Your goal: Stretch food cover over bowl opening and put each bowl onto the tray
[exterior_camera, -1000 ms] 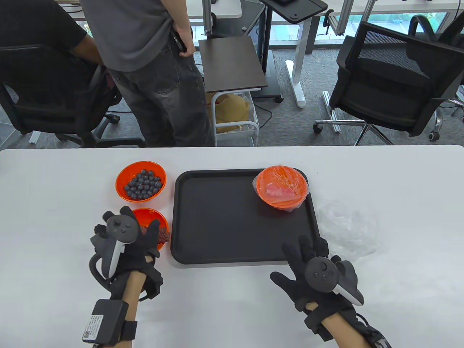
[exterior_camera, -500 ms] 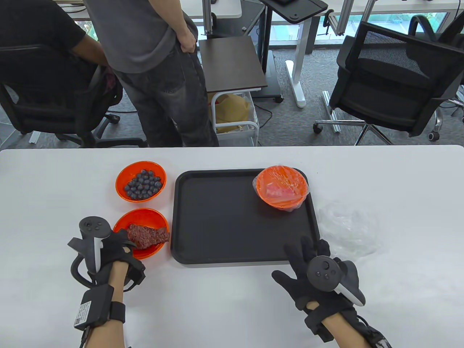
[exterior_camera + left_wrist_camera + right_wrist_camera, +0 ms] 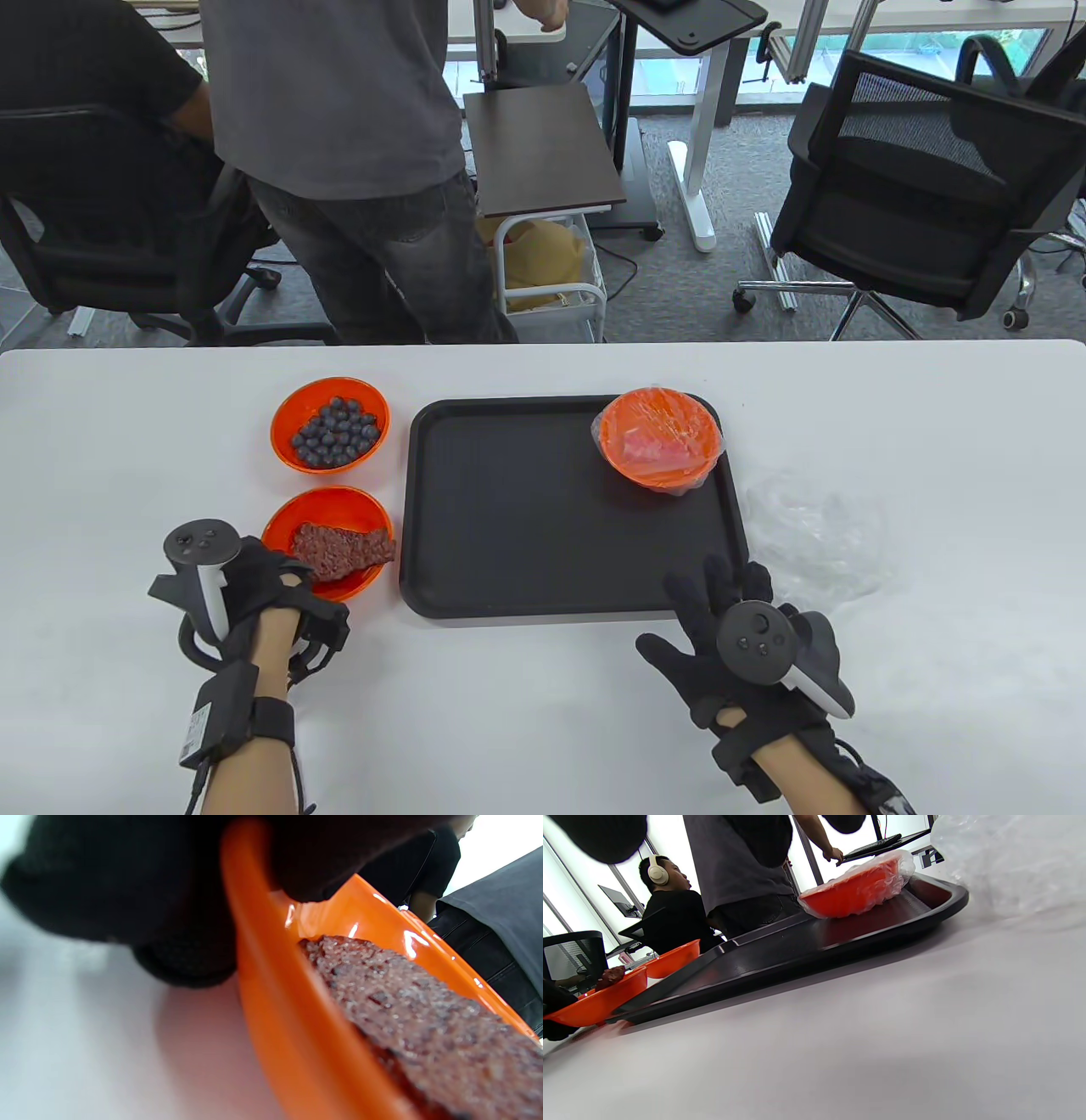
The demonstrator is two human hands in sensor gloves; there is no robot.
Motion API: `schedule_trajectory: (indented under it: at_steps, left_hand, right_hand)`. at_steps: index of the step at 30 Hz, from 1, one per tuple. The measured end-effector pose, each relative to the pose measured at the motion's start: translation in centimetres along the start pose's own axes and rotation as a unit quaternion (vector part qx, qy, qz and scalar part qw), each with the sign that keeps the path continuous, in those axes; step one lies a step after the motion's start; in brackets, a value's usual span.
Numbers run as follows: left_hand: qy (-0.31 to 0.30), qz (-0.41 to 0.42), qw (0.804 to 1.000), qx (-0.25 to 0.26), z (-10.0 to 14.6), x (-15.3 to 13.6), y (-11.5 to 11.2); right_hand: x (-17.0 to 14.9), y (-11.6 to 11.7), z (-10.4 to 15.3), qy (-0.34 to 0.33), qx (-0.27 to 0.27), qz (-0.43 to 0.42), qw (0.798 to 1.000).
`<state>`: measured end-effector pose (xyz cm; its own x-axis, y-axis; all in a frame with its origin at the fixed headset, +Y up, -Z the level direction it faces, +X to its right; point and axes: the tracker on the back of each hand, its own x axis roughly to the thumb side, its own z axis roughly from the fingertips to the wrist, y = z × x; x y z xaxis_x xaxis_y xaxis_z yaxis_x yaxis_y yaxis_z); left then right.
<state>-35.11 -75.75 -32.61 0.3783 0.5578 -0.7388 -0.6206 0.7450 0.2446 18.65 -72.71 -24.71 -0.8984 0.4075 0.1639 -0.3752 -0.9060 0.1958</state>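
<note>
An orange bowl of brown meat slices (image 3: 335, 548) sits left of the black tray (image 3: 526, 526). My left hand (image 3: 271, 577) pinches its near-left rim; in the left wrist view the gloved fingers (image 3: 127, 891) wrap the orange bowl rim (image 3: 254, 955). A second orange bowl of blueberries (image 3: 331, 424) stands behind it. A covered orange bowl (image 3: 660, 440) sits in the tray's far right corner, also the covered bowl (image 3: 855, 891). Loose clear food covers (image 3: 819, 531) lie right of the tray. My right hand (image 3: 721, 611) rests flat with fingers spread near the tray's front right corner.
The white table's far edge (image 3: 543, 344) runs behind the bowls. A standing person (image 3: 356, 170) and a seated person (image 3: 102, 127) are beyond it, with an office chair (image 3: 916, 195) at the back right.
My left hand moved from over the meat bowl to its near-left rim and took hold; the bowl shifted slightly left. The right hand stayed still. The standing person moved.
</note>
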Motion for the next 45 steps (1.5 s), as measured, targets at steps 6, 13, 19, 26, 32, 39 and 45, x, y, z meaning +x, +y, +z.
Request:
schedule_trajectory:
  at_steps: [6,13,19,26,32,39,45]
  left_hand:
    - [-0.042,-0.012,0.999,-0.001,0.8,0.5,1.5]
    - [-0.132,-0.033,0.989,-0.065,4.9,2.7,2.1]
    - [-0.21,-0.056,0.969,-0.118,10.1,5.2,-0.5]
    - [-0.271,-0.105,0.935,-0.204,16.0,6.9,-7.0]
    - [-0.294,-0.139,0.914,-0.243,18.7,7.2,-11.0]
    - [-0.3,-0.15,0.902,-0.27,19.6,6.8,-13.5]
    - [-0.304,-0.151,0.899,-0.275,19.5,6.4,-14.3]
  right_hand:
    - [-0.4,-0.1,-0.2,0.007,-0.004,-0.004,1.0]
    - [-0.8,-0.5,-0.2,0.014,-0.027,0.003,1.0]
    - [-1.4,-1.2,-0.1,0.018,-0.038,-0.017,0.999]
    - [-2.4,-1.6,-0.1,0.033,-0.049,-0.02,0.998]
    - [-2.8,-1.7,-0.3,0.041,-0.049,-0.018,0.998]
    - [-2.8,-1.8,-0.3,0.042,-0.05,-0.019,0.998]
    - [-2.9,-1.8,-0.3,0.041,-0.051,-0.02,0.998]
